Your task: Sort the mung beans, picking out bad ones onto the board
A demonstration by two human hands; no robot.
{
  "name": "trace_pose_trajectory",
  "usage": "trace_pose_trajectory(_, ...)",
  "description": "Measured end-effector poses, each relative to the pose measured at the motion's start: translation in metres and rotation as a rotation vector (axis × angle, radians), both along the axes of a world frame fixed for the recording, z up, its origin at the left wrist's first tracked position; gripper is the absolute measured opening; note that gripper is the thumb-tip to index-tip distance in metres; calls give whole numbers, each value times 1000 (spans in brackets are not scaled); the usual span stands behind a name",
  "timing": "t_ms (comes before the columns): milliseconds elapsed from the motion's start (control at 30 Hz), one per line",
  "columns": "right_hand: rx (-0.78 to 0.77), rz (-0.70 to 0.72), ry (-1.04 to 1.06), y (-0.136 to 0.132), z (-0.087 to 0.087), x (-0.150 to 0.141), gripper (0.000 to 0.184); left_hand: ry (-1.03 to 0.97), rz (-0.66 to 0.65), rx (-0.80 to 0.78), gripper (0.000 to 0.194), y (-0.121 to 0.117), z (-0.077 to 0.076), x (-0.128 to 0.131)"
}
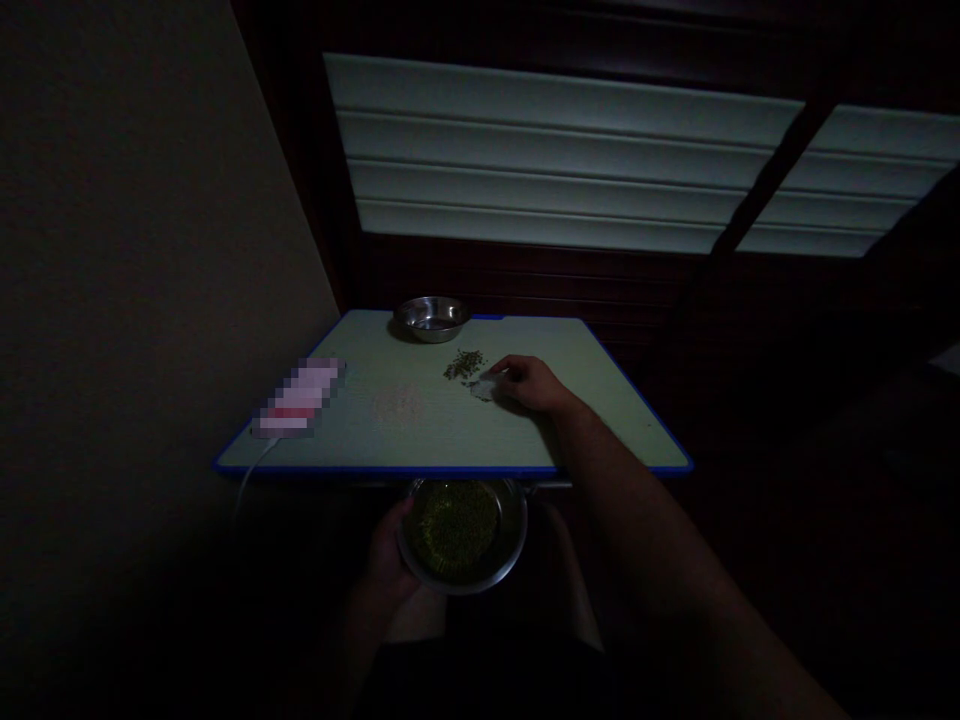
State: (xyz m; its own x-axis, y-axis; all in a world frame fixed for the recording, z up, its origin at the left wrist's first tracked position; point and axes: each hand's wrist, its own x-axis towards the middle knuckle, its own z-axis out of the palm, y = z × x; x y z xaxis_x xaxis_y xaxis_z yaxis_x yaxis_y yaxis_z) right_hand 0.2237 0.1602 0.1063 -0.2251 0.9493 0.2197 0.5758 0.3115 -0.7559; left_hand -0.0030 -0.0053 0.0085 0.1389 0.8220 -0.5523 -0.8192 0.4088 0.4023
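Below the table's front edge, my left hand [391, 555] grips the rim of a metal bowl [516, 545] from the left. Small green beans [457, 525], like mung beans, lie inside it. Over the tabletop, my right hand [529, 382] pinches a small translucent piece [484, 387] that looks like thin plastic; its exact kind is hard to make out. A few dark grains lie by that piece. Just beyond the fingers, a loose pile of beans [463, 364] is spread on the board. Dim light hides much of my left fingers.
A second metal bowl [433, 320] stands at the back of the pale, blue-edged table [390, 440]. On the left lies a blurred-out phone-like object [300, 398] with a white cable [251, 468] hanging over the front edge. A wall rises at left, a slatted panel behind.
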Motion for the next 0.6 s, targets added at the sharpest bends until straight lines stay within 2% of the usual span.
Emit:
trace_pose_trajectory(267,-41,30,33,-2,3,-3,37,32,0,2,18,0,-6,-1)
trace_pose_trajectory(433,-40,35,-63,-6,8,-8,35,41,3,-1,19,0,-1,0)
trace_pose_trajectory(600,-120,102,-166,-11,13,-13,37,42,1,-3,21,0,-1,0)
